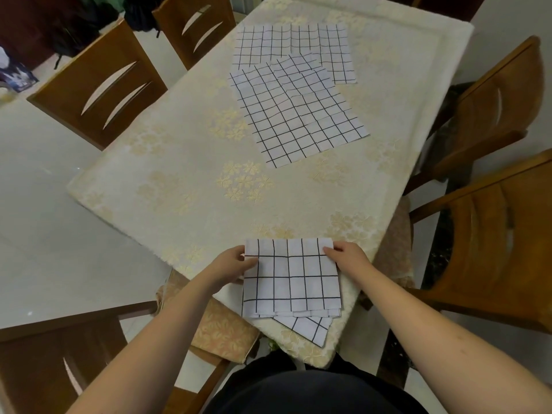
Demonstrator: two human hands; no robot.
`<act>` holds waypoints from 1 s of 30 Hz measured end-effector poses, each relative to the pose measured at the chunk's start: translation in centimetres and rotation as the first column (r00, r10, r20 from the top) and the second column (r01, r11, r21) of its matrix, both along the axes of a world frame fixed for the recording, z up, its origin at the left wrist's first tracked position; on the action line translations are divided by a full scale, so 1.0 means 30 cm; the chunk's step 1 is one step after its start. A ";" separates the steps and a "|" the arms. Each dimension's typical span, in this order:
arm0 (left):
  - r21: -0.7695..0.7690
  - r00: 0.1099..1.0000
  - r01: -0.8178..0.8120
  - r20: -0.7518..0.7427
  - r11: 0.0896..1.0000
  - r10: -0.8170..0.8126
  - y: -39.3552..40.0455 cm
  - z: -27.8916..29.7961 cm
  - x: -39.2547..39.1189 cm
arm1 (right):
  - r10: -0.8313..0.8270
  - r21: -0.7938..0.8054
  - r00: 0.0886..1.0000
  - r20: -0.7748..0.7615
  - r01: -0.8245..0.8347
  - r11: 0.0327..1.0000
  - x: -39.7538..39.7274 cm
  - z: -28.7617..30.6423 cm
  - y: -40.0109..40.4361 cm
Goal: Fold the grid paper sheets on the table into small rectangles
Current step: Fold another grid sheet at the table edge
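Observation:
A folded white sheet with a black grid (291, 279) lies at the near corner of the table, layered edges showing along its near side. My left hand (231, 264) pinches its far left corner and my right hand (348, 255) pinches its far right corner. Under it, another folded grid piece (309, 328) pokes out toward the table's near edge. Farther off, unfolded grid sheets lie overlapped: a large tilted one (295, 115) in the middle and one flat behind it (291, 43).
The table (179, 162) wears a cream cloth with gold flowers. Wooden chairs stand around it: two at the left (98, 85), two at the right (501, 97), one near left (59, 354). A padded seat (221, 327) sits below the near corner.

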State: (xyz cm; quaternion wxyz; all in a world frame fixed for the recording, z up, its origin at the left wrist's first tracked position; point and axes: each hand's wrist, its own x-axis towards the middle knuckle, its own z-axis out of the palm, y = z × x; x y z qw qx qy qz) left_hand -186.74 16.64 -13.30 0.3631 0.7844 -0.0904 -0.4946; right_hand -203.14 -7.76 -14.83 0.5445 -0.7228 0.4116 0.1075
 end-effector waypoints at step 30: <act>-0.062 0.764 0.390 0.579 0.919 -0.285 -0.207 0.075 -0.102 | 0.042 0.103 0.977 0.211 -0.065 0.993 -0.058 0.103 0.055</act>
